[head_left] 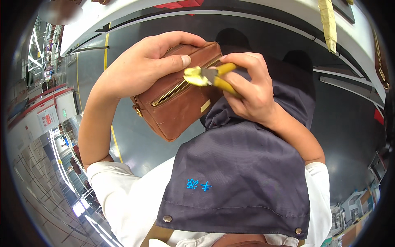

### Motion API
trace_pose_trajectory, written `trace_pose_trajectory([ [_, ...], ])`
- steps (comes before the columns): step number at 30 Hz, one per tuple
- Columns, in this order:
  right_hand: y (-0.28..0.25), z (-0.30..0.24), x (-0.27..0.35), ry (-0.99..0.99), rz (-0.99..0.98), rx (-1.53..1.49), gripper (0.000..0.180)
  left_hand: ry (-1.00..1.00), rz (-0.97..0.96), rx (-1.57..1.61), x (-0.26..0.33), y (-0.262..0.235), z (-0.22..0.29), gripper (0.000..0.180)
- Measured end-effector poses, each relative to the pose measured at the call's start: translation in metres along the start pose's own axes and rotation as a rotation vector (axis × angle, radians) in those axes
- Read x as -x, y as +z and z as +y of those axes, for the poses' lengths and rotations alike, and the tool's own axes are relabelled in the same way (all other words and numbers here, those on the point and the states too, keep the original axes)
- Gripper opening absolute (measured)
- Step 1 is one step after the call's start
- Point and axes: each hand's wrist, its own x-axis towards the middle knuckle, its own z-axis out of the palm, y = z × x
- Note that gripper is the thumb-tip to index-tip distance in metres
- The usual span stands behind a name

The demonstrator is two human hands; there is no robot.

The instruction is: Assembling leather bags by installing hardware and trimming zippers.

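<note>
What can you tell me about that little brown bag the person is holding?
The brown pouch looks like leather or a leather-like material, boxy with rounded corners. A brass-coloured zipper runs along its upper face, and a small pale tag sits on its side. It is held tilted in the air above a dark apron. The left hand grips it from the top, thumb pressing near the zipper. The right hand brings yellow-handled pliers to the zipper's end.
</note>
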Motion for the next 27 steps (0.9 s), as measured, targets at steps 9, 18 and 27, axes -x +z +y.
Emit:
trace_pose_trajectory([
  [9,0.001,-0.007,-0.002,0.486,-0.029,-0.365,0.027,0.040,-0.005,0.093,0.000,0.000,-0.009,0.042],
  [18,-0.031,-0.004,-0.004,0.278,-0.188,-0.164,0.038,0.070,-0.073,0.150,-0.005,0.005,-0.021,0.041],
  [27,-0.090,0.000,-0.009,-0.167,-0.439,0.527,0.013,0.180,-0.215,0.228,-0.024,0.022,-0.033,0.045],
])
